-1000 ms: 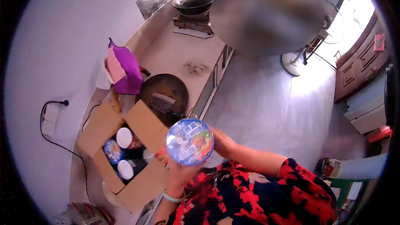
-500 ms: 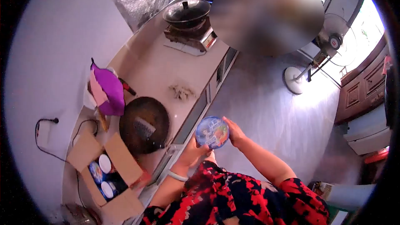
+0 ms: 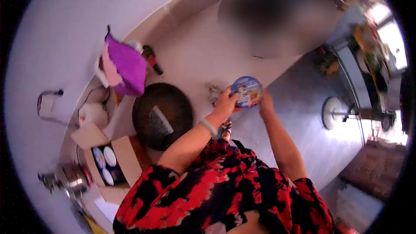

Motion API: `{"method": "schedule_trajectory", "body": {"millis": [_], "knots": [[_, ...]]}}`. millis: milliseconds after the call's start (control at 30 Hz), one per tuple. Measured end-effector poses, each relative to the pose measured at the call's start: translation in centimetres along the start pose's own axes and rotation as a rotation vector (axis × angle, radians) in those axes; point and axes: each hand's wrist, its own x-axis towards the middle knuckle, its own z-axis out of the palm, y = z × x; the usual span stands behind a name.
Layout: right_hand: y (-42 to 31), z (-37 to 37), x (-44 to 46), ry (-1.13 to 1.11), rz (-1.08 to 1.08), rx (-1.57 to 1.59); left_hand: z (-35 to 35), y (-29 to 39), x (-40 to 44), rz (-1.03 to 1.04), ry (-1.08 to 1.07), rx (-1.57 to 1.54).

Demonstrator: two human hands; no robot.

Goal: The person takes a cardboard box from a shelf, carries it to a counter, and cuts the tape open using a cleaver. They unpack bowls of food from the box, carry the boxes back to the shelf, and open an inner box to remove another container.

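A round tub with a blue printed lid (image 3: pixel 247 92), which looks like an instant noodle cup, is held up in front of me over the counter's edge. My left hand (image 3: pixel 225 105) is closed on its left side, thumb near the rim. At the opposite side, my right hand (image 3: pixel 266 102) is against the cup, its fingers partly hidden and a little blurred. To the lower left is an open cardboard box (image 3: pixel 132 156) with several similar cups (image 3: pixel 109 157) inside, some showing white round ends.
On the counter (image 3: pixel 195 32) sit a dark wok (image 3: pixel 145 112) with a grey comb-like piece in it, a purple bag (image 3: pixel 128 67) and a red-and-black object (image 3: pixel 152 60). A fan base (image 3: pixel 333 112) stands on the floor at right. A blurred oval covers the top.
The view has turned, so the counter fills more of it and the fan sits further right. Both hands have moved up and forward with the cup still between them.
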Motion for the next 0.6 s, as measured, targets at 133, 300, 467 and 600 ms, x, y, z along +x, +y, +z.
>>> {"method": "schedule_trajectory", "body": {"millis": [133,300,467,600], "knots": [[2.0,-2.0,6.7,-0.168,-0.040,-0.087,0.5,-2.3,4.7,0.097,0.143,-0.151],[-0.6,-0.6,9.5,-0.294,-0.032,-0.429,0.8,-2.5,8.0,0.142,0.285,-0.046],[-2.0,-0.3,12.1,-0.190,0.294,-0.041,2.2,0.4,6.1,-0.007,0.343,-0.066],[-3.3,-1.7,11.8,-0.272,0.333,-0.159,2.3,-2.7,3.3,0.345,0.601,0.305]]}}
